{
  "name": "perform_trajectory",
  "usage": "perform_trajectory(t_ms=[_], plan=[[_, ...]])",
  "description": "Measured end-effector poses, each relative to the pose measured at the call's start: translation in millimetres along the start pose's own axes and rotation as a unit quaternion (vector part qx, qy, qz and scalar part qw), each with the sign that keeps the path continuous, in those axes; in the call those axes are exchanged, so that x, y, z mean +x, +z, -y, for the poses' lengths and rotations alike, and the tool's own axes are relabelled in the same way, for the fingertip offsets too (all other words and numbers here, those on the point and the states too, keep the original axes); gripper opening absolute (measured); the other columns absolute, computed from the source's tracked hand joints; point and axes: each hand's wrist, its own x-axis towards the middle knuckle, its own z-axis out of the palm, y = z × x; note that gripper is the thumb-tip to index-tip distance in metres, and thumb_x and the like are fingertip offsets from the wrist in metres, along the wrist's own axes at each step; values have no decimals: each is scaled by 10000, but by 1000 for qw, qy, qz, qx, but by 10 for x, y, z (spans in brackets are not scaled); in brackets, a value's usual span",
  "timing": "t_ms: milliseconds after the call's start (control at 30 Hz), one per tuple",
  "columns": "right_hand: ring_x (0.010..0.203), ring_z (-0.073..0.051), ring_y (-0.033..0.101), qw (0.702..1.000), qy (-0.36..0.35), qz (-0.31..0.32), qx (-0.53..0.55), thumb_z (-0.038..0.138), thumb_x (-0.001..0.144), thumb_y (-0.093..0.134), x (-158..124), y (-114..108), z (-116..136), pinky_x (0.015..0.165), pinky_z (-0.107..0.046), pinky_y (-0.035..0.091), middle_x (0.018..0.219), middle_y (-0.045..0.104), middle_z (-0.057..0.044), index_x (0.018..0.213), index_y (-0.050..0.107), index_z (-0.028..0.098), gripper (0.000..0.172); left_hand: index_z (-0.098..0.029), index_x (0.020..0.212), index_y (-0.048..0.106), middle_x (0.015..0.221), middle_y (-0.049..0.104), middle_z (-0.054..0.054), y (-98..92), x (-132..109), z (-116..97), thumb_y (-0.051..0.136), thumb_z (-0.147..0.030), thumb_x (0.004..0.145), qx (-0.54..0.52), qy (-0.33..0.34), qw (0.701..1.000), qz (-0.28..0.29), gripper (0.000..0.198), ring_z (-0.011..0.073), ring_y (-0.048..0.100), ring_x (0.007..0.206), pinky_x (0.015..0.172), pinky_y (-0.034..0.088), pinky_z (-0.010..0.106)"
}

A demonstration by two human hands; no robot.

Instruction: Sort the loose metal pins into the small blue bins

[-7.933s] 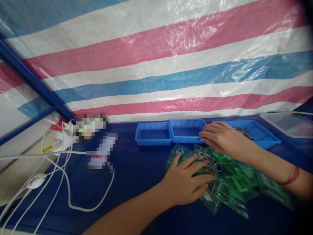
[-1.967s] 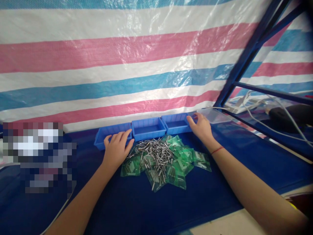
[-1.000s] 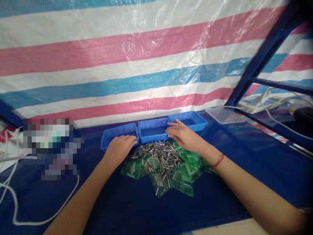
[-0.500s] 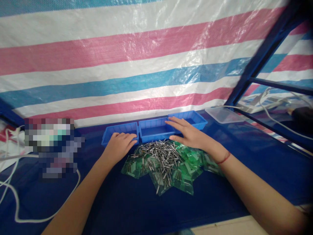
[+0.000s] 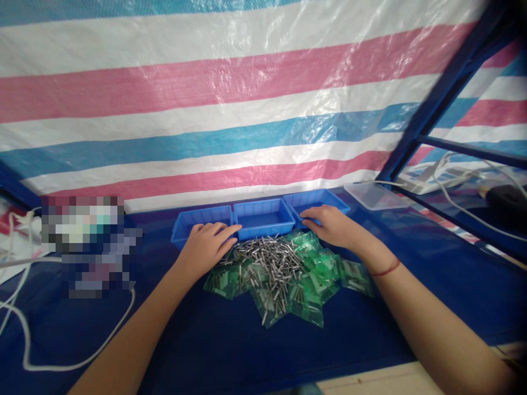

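Observation:
Three blue plastic bins stand in a row: the left bin point(image 5: 184, 224), the middle bin point(image 5: 263, 218) and the right bin point(image 5: 333, 202). My left hand point(image 5: 206, 247) rests at the front rim of the left bin, fingers apart and holding nothing visible. At the front of the right bin is my right hand point(image 5: 332, 226), its thumb and fingers slightly apart; whether it touches the rim is unclear. Between my hands, a heap of short metal pins point(image 5: 274, 263) lies over green plastic bags point(image 5: 319, 271), some with pins inside.
A clear plastic lid point(image 5: 374, 196) lies at the back right of the blue table point(image 5: 214, 351). White cables point(image 5: 78, 368) and blurred-out items point(image 5: 88, 225) are on the left. Behind hangs a striped tarp point(image 5: 206, 82), with a blue metal frame point(image 5: 436, 104) at right.
My right hand has moved right, from over the middle bin to the right bin, with its fingers more bent. My left hand has stayed nearly in place, fingers a little more spread.

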Motion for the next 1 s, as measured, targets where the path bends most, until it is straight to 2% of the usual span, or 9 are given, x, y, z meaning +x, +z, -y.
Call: perform_trajectory(t_ms=[167, 233, 333, 400, 467, 533, 633, 800, 1000], plan=[[873, -242, 670, 1000, -4, 3, 11, 244, 899, 454, 19, -43, 31, 800, -396, 513, 946, 718, -84, 956, 693, 181, 254, -287, 1271, 531, 1134, 615, 54, -4, 17, -1, 431, -383, 956, -3, 8, 1000, -18, 343, 221, 545, 1019, 871, 379, 370], [965, -269, 644, 1000, 3, -11, 9, 285, 897, 473, 8, -97, 83, 866, -433, 495, 1029, 696, -115, 1047, 668, 160, 276, -274, 1271, 533, 1194, 579, 73, -42, 24, -34, 446, -382, 947, -6, 11, 999, -41, 353, 246, 507, 1086, 912, 387, 404], [1176, -287, 530, 997, 34, -73, 20, 385, 894, 492, -139, -187, 231, 1006, -465, 415, 1248, 584, -150, 1286, 519, 150, 458, -254, 1289, 517, 1283, 512, 96, -129, -21, -156, 442, -399, 942, -37, 15, 997, -68, 384, 268, 445, 1179, 982, 378, 445], [1248, -273, 469, 994, 50, -89, 43, 467, 880, 503, -354, -195, 354, 1044, -457, 389, 1332, 517, -130, 1382, 403, 197, 579, -249, 1314, 494, 1312, 482, 109, -166, -101, -281, 463, -476, 915, -83, 39, 995, -37, 460, 269, 427, 1218, 1017, 372, 446], [1337, -305, 358, 996, 56, -55, 36, 552, 827, 545, -623, -135, 457, 1069, -502, 348, 1435, 407, -123, 1428, 326, 238, 713, -264, 1355, 455, 1408, 385, 131, -156, -204, -417, 521, -635, 813, -121, 66, 990, 16, 660, 316, 361, 1292, 1050, 345, 486], [1384, -374, 248, 997, 82, -7, 7, 645, 744, 584, -872, -30, 518, 1058, -603, 302, 1498, 317, -116, 1457, 274, 285, 856, -283, 1383, 423, 1487, 266, 146, -99, -293, -541, 542, -747, 708, -139, 78, 986, 50, 828, 395, 263, 1347, 1056, 294, 580], [1394, -408, 197, 994, 104, 45, -8, 693, 711, 575, -1073, 116, 554, 1038, -678, 250, 1525, 268, -109, 1479, 207, 333, 924, -331, 1416, 364, 1532, 174, 140, 13, -345, -672, 519, -823, 632, -152, 73, 982, 82, 938, 465, 183, 1364, 1021, 204, 706], [1399, -380, 208, 993, 106, 42, 21, 660, 771, 533, -991, 200, 659, 1072, -638, 232, 1526, 228, -155, 1479, 212, 295, 859, -325, 1424, 353, 1535, 188, 134, 67, -287, -785, 524, -785, 678, -149, 43, 984, 87, 893, 453, 186, 1371, 1019, 189, 717], [1342, -305, 343, 987, 137, -28, 76, 462, 900, 455, -886, 268, 803, 1056, -477, 377, 1450, 315, -163, 1372, 389, 228, 530, -294, 1412, 379, 1517, 244, 138, 91, -228, -931, 483, -738, 754, -151, 22, 987, 58, 801, 408, 200, 1383, 1055, 191, 668]])
